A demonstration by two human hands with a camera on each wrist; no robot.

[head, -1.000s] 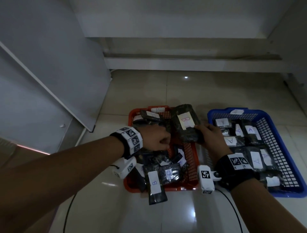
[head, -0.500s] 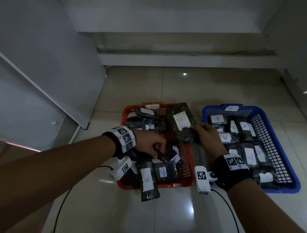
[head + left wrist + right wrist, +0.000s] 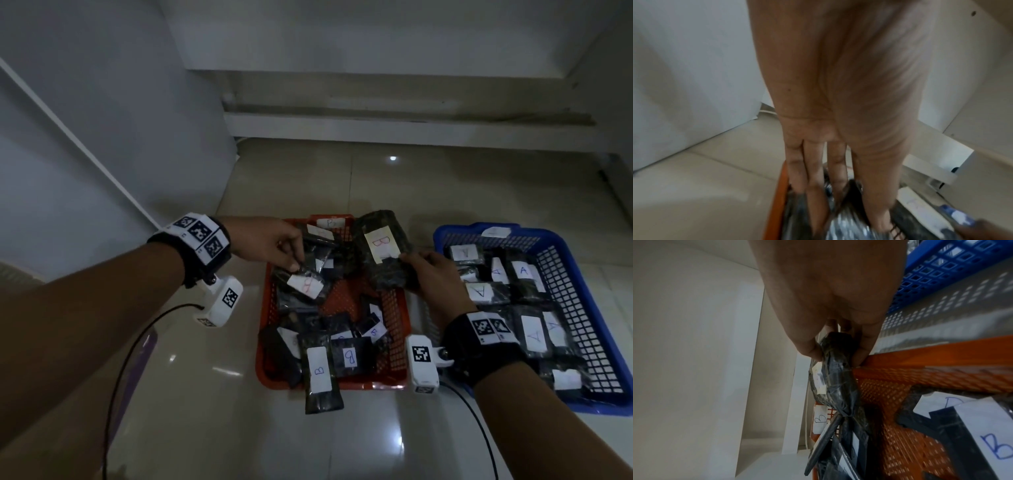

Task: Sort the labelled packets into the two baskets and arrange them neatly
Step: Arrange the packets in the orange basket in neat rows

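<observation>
Kneeling over the floor point(image 3: 342, 442), I start with what lies nearest: a long B packet point(image 3: 320, 371) hangs over the near rim of the red basket point(image 3: 397, 308), its long axis pointing toward me; that one looks untidy to me and will want pushing back in.

Further in, my left hand point(image 3: 270, 245) reaches over the basket's left side and its grip pinches the small B packet point(image 3: 305, 282) by its far end between thumb and fingertips (the left wrist view shows my fingers point(image 3: 816, 186) running nearly straight down into shiny wrap, so the pinch is light); the packet lies tilted on the heap, label up.

Beside it, my right hand point(image 3: 433, 284) has its grip curled round the near end of the large B packet point(image 3: 383, 253); the right wrist view shows thumb and fingers pressing the dark wrap just above the basket's right rim. Its long axis runs away from me toward the far wall of the basket, so the packet lies ahead of the grip and over the right half; I judge the coming move to be a lowering straight down into that bare mesh.

Beyond and to the right, the blue basket point(image 3: 582, 291) holds the A packets point(image 3: 479, 291) in rough rows.
</observation>
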